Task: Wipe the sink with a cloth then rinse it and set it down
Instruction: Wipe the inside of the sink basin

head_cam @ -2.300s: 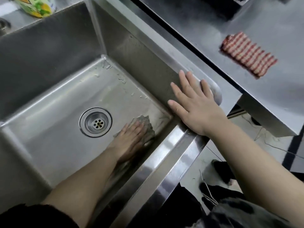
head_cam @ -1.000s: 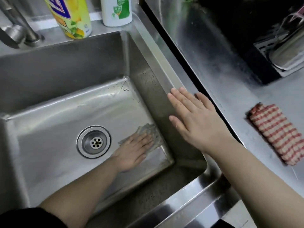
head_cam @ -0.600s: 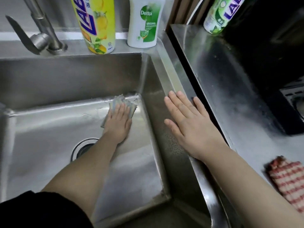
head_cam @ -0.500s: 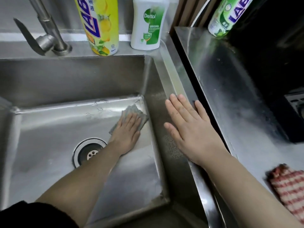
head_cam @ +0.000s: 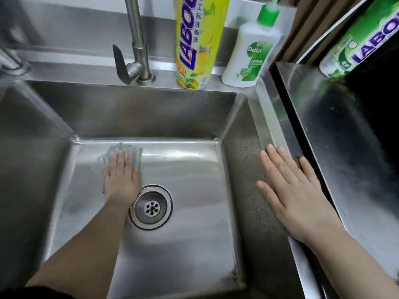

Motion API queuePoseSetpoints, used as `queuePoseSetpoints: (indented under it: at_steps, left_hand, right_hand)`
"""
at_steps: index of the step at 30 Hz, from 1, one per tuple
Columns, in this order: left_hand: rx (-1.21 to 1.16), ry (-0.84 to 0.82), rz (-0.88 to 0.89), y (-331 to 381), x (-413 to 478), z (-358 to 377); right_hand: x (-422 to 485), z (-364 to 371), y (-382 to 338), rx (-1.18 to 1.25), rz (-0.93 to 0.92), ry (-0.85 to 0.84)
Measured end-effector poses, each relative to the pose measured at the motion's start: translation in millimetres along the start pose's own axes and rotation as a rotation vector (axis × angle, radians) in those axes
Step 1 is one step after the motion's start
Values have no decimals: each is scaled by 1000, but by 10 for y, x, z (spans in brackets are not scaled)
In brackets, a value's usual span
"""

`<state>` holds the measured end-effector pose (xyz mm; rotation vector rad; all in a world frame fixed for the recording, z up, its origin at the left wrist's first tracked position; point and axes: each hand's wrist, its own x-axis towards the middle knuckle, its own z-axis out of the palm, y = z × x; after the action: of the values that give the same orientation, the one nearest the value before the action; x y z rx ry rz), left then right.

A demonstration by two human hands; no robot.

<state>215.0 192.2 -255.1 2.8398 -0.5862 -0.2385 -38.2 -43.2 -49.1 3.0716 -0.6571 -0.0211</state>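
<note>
Steel sink point(head_cam: 133, 113), wide flat floor around the drain point(head_cam: 152, 207), with tap point(head_cam: 138, 50), yellow bottle point(head_cam: 196, 44) and white bottle point(head_cam: 250, 55) standing along the back rim. Left hand point(head_cam: 122, 180) flat, fingers straight, pressing the cloth point(head_cam: 121, 147) onto the floor against the back wall. Right hand point(head_cam: 291, 195) spread and released at the right rim, holding nothing.

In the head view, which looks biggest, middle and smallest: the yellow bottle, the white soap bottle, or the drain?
1. yellow bottle, even with its top cut off.
2. white soap bottle, a little smaller.
3. drain, clearly smallest.
</note>
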Motion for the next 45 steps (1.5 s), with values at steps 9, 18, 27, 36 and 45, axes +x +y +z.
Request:
queuePoseSetpoints:
  at_steps: [9,18,27,36,45]
  left_hand:
    - [73,10,0,228,342,25]
    - [118,-84,543,521,-312,188]
    - [-8,67,-161,-564,183,-184]
    - [100,-12,228,913,162,216]
    - [304,-153,906,1627,-333,469]
  right_hand:
    - [-2,27,-14,-32,7,28]
    - [-20,4,-10,-13,24,-8]
    - [6,-8,-38,-76,23,-28]
    - [6,-6,-29,-84,12,-8]
    - [11,-27,-26,-27,20,-34]
